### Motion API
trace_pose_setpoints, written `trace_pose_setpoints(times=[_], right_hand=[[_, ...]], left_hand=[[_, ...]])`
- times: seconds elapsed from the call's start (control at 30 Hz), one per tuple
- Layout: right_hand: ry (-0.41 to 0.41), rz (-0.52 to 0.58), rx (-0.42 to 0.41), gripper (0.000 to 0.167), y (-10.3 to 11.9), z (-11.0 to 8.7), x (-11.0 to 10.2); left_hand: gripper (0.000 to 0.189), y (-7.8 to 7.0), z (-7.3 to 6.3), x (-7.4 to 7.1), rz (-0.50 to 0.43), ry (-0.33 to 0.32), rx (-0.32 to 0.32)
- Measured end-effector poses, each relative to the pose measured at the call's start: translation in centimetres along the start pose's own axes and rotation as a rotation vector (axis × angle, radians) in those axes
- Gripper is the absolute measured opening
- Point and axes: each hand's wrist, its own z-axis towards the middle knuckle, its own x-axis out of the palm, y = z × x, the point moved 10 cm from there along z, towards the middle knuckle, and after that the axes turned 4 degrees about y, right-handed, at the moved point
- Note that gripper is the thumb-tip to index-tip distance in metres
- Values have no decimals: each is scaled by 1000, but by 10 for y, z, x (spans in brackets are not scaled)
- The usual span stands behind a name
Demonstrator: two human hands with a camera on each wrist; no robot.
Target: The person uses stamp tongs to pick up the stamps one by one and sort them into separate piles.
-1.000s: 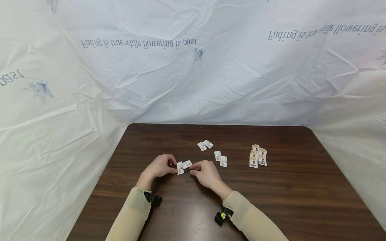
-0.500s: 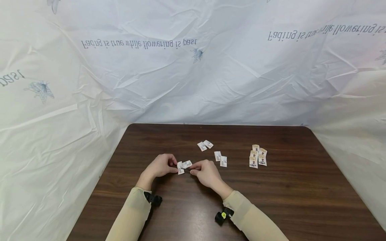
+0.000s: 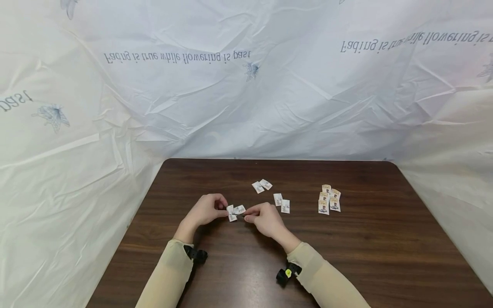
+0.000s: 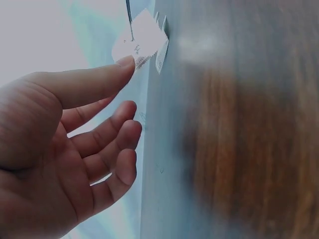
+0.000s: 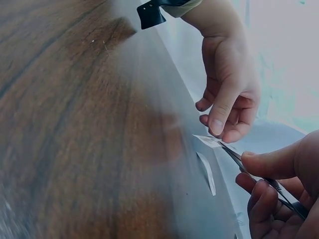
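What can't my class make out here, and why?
Head view: fine print on the paper pieces, too small.
Left wrist view: index fingertip of the left hand, hidden behind its thumb.
Left wrist view: handle end of the tweezers, cut by the top edge.
Right wrist view: wrist of the right hand, cut by the right edge.

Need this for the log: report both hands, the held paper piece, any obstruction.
Left hand pinching paper piece. Right hand holding tweezers, tips at that piece. Loose piece close by; no obstruction seen.
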Motion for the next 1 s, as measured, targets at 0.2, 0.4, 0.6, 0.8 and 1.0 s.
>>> trace_pose_setpoints(times=[0.2,0.4,0.6,0.8,1.0], right_hand=[[0,26,22,12,-4,-3,-8],[-22,20,28,12,-8,-7,-18],[-24,83,68,11,-20,-15,-27],[-27,128,112,10,-33,-26,-42],[-60,121,151,9,-51,-36,-61]], left_hand=[[18,-7,0,1,-24,-6,30],[18,-12,1,3,-21,-5,52],[18,-15,1,5,-12,-8,52],[18,-17,3,9,6,5,52],[19,-14,5,14,31,15,25]])
